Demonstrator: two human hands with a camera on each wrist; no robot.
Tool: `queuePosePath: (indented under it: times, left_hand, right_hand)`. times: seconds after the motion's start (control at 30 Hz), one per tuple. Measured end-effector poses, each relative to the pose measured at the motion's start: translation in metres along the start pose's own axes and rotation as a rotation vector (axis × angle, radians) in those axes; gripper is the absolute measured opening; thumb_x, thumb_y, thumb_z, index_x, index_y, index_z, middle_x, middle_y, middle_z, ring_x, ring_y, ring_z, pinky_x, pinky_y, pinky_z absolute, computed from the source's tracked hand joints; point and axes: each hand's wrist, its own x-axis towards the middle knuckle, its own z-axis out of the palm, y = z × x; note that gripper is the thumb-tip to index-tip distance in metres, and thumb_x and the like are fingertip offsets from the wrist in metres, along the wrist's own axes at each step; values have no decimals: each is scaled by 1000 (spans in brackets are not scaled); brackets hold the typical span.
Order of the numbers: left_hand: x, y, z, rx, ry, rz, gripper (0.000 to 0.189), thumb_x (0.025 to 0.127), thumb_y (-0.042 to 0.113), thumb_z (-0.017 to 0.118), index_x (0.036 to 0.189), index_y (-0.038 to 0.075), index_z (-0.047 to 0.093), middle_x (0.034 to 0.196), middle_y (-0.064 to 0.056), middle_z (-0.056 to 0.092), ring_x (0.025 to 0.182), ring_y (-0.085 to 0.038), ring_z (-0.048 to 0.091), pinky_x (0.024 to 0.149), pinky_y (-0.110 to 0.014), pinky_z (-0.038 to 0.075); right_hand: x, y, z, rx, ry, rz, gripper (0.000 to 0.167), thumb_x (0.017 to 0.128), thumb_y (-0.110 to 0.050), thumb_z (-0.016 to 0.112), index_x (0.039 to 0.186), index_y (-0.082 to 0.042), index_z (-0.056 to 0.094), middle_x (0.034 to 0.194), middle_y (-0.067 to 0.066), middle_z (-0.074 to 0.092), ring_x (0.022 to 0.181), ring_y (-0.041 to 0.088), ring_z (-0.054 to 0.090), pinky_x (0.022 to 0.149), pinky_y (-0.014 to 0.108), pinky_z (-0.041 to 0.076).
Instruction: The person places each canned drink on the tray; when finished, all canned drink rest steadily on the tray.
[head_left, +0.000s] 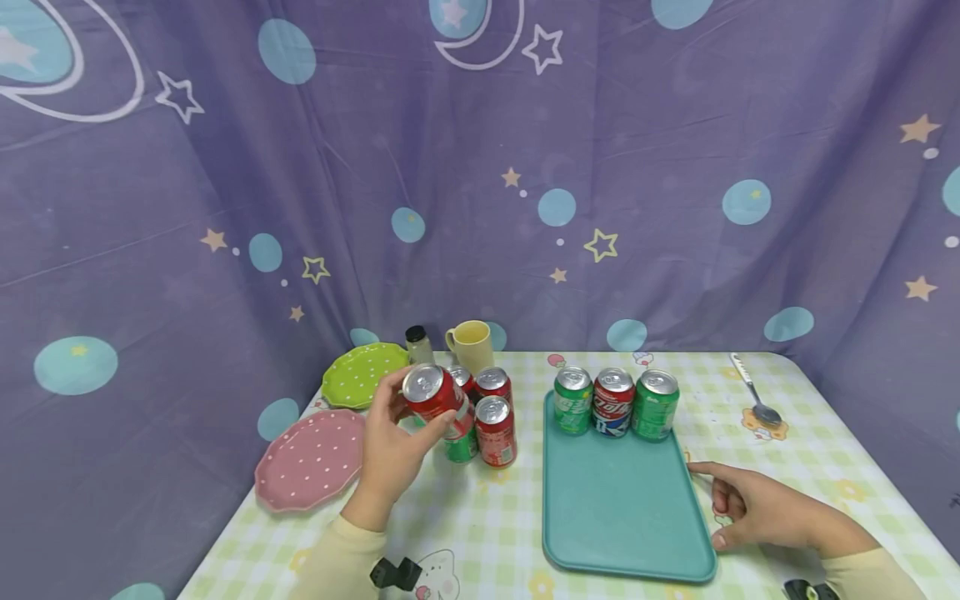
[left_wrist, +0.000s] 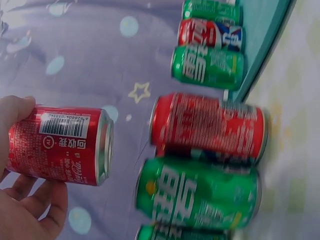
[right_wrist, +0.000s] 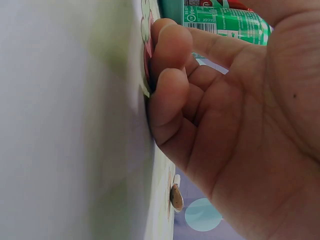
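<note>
My left hand [head_left: 393,458] grips a red cola can [head_left: 433,398] by its sides, raised above a group of cans. In the left wrist view the can [left_wrist: 60,145] shows its barcode and base rim, clear of the others. Below it stand a green can [head_left: 461,447], a red can [head_left: 497,433] and further cans partly hidden behind. A teal tray [head_left: 622,508] bears a row along its far end: a green can [head_left: 573,408], a red-and-blue can [head_left: 612,404] and another green can [head_left: 656,408]. My right hand [head_left: 772,508] rests by the tray's right edge, index finger extended to the rim, other fingers loosely bent.
At the left lie a pink dotted plate [head_left: 311,458] and a green dotted plate [head_left: 366,371]. Behind the cans stand a black-capped jar [head_left: 420,346] and a yellow mug [head_left: 474,346]. A spoon [head_left: 757,396] lies at the far right. A purple curtain [head_left: 480,150] backs the table.
</note>
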Motion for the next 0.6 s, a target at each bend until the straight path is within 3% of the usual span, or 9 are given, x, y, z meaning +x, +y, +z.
queuePosePath:
  times: [0.17, 0.4, 0.6]
  left_hand:
    - [0, 3, 22, -19, -63, -17, 72, 79, 11, 94, 141, 19, 58, 128, -1, 65, 108, -22, 68, 90, -29, 57]
    - [0, 12, 60, -81, -159, -54, 70, 78, 12, 95, 139, 22, 60, 124, -4, 67, 101, -25, 72, 85, -42, 62]
    - [-1, 7, 95, -98, -214, -50, 67, 78, 22, 96, 135, 27, 61, 122, 1, 68, 103, -21, 68, 81, -43, 62]
  right_hand:
    - [0, -1, -1, 8, 0, 26, 102, 82, -19, 91, 155, 15, 29, 94, 13, 56, 65, 6, 47, 53, 30, 44]
    - [-1, 0, -1, 3, 2, 21, 101, 82, -19, 91, 155, 15, 29, 94, 13, 56, 65, 5, 48, 52, 29, 44]
    - [0, -1, 0, 9, 7, 35, 101, 81, -17, 91, 155, 15, 30, 93, 11, 56, 65, 7, 48, 53, 29, 44]
